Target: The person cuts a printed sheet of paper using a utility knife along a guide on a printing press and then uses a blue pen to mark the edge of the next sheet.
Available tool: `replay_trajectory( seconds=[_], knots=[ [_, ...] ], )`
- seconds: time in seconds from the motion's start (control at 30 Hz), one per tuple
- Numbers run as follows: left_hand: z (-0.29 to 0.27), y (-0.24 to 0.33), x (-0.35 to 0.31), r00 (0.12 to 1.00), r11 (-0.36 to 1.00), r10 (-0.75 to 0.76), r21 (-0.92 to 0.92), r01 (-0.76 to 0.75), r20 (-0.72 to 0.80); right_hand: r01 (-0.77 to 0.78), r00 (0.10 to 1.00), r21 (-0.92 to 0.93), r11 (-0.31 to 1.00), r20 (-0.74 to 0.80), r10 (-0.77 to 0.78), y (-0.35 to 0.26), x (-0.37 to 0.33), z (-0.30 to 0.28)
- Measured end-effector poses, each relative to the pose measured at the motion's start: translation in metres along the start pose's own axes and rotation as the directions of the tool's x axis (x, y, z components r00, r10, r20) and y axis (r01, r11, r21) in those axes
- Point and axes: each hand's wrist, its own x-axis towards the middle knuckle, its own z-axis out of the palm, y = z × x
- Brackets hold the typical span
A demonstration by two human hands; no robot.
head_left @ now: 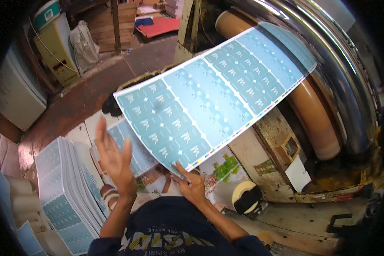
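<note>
A long printed sheet (209, 102) in teal and light-blue panels stretches from the machine's rollers at the upper right down toward me. My right hand (193, 187) pinches its near corner, thumb on the printed face. My left hand (114, 160) is raised just left of the sheet's near end, apart from it, with fingers stretched out and nothing in them. Below the sheet lies another teal printed sheet (134, 149), partly hidden. The large sheet's far end curves in under the chrome cylinder (328, 47), beside a brown roller (313, 115).
On the left stands a tall stack of similar printed sheets (57, 187). A small wooden box (289, 147) and a white paper piece (298, 176) are on the machine's side. A cream roll (242, 194) is near my right forearm. A white sack (84, 45) leans farther back.
</note>
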Motion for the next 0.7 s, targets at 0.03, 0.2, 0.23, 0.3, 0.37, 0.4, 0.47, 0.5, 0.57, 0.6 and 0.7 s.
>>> replay_trajectory(
  seconds=[0.03, 0.2, 0.23, 0.3, 0.37, 0.4, 0.47, 0.5, 0.57, 0.6, 0.7],
  knots=[
    [-0.010, -0.039, -0.007, 0.987, 0.990, -0.142, 0.015, 0.143, -0.073, 0.022, 0.998, -0.021, 1.000, 0.051, -0.021, -0.007, -0.002, -0.002],
    [-0.114, -0.111, -0.102, 0.505, 0.303, -0.722, -0.441, 0.845, 0.473, 0.101, 0.969, -0.131, 0.986, 0.238, -0.067, -0.062, -0.076, 0.051],
    [-0.135, -0.110, -0.113, 0.448, 0.306, -0.789, -0.364, 0.880, 0.421, 0.193, 0.964, 0.017, 0.981, 0.185, -0.192, -0.059, -0.092, 0.079],
    [-0.184, -0.130, -0.127, 0.478, 0.376, -0.770, -0.306, 0.875, 0.423, 0.145, 0.952, -0.097, 0.985, 0.284, -0.112, -0.059, -0.126, 0.124],
    [-0.241, -0.155, -0.141, 0.496, 0.428, -0.771, -0.251, 0.868, 0.399, 0.089, 0.869, -0.220, 0.972, 0.494, 0.033, -0.068, -0.143, 0.160],
    [-0.263, -0.164, -0.146, 0.500, 0.431, -0.768, -0.255, 0.866, 0.400, 0.094, 0.869, -0.221, 0.971, 0.494, 0.028, -0.067, -0.144, 0.172],
    [-0.289, -0.179, -0.151, 0.564, 0.488, -0.746, -0.286, 0.825, 0.353, 0.058, 0.680, -0.241, 0.969, 0.720, 0.138, -0.064, -0.135, 0.177],
    [-0.301, -0.187, -0.151, 0.577, 0.531, -0.740, -0.227, 0.817, 0.345, -0.329, 0.532, -0.071, 0.942, 0.810, 0.247, -0.068, -0.125, 0.169],
    [-0.314, -0.194, -0.145, 0.625, 0.607, -0.701, -0.172, 0.775, 0.343, -0.471, 0.672, 0.030, 0.882, 0.660, 0.336, -0.071, -0.112, 0.140],
    [-0.322, -0.198, -0.142, 0.669, 0.677, -0.663, -0.114, 0.727, 0.335, -0.422, 0.744, 0.004, 0.907, 0.573, 0.343, -0.078, -0.099, 0.118],
    [-0.326, -0.204, -0.147, 0.670, 0.674, -0.654, -0.132, 0.727, 0.351, -0.433, 0.897, 0.219, 0.874, 0.202, 0.394, -0.063, -0.072, 0.029]
  ],
)
